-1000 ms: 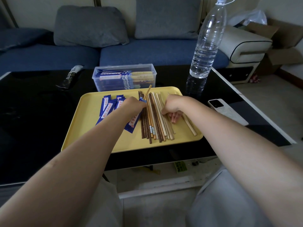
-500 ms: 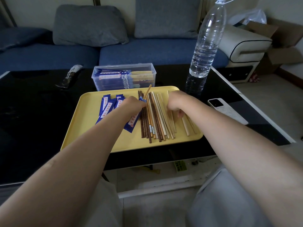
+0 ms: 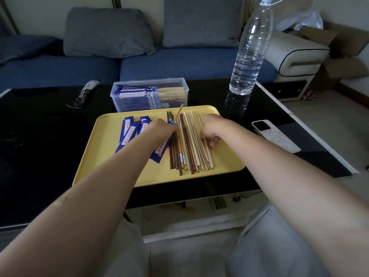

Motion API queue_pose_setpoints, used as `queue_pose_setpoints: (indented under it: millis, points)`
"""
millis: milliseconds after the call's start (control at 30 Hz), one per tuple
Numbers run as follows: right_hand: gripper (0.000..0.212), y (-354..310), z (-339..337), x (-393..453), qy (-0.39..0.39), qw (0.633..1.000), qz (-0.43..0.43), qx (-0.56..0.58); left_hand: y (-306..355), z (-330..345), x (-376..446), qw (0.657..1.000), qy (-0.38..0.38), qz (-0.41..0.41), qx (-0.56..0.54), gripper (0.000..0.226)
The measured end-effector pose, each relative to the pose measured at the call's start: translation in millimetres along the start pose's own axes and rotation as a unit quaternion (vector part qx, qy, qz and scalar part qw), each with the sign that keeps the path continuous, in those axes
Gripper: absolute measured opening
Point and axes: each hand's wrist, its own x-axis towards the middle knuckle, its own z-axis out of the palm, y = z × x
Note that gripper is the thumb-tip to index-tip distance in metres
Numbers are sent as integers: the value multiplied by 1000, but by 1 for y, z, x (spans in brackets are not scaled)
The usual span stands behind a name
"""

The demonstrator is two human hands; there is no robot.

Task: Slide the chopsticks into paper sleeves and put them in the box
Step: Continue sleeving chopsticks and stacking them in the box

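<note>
The loose chopsticks (image 3: 186,143) lie side by side on the right half of a yellow tray (image 3: 111,166) — roughly fifteen, dark brown to pale, too tightly packed to count exactly; the left hand (image 3: 159,129) pinches a blue paper sleeve (image 3: 159,150) with one pale chopstick (image 3: 178,112) poking out of its far end; the right hand (image 3: 208,129) rests curled on the pale sticks, though whether it holds one cannot be told; about four more blue sleeves (image 3: 127,131) overlap on the tray's left, partly hidden by the arm. Behind stands the clear box (image 3: 149,94), already holding sleeved pairs, number unclear. The tray sits on a glossy black table (image 3: 40,146) with one water bottle (image 3: 247,56), one phone (image 3: 273,136) and a dark packet (image 3: 83,94); a blue sofa (image 3: 189,66) with two grey cushions lies beyond.
</note>
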Motion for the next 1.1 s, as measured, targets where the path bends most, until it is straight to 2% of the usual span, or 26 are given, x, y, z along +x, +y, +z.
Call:
queue_pose_setpoints:
  millis: [67,167,267,300,400,467,567,633,733,833,900,1100]
  points:
    - [56,-2,1,-2,-3,1000,-10,-2,-1,0,0,1000,3,1,3,38]
    - [53,-4,-1,-7,6,1000,-18,-15,0,1,0,1000,5,1,12,37]
    - [64,-6,0,-7,12,999,-39,-14,0,0,-1,1000,3,2,13,37]
    - [61,-6,0,-7,15,999,-48,-8,1,-1,-1,1000,2,1,13,37]
    - [23,-6,-4,-1,49,996,-76,25,2,-2,-3,1000,-3,-4,4,37]
    - [18,-4,-9,3,70,989,-78,108,3,-3,-4,1000,-4,-8,-14,36]
    - [10,-4,-16,0,53,939,-71,333,4,-5,-7,998,5,-18,-61,37]
    - [14,-4,-19,-3,34,901,-89,422,2,-8,-8,995,11,-27,-91,37]
    - [26,-4,-19,-2,42,861,-131,490,-2,-12,-9,988,-10,-26,-151,31]
    - [18,-10,-21,-3,62,821,-139,550,-4,-15,-11,979,-29,-9,-200,24]
    - [13,-15,-22,-2,86,812,-122,565,-4,-17,-13,975,-41,6,-218,19]
    - [22,-16,-21,5,92,803,-74,584,-3,-23,-22,970,-83,2,-228,14]
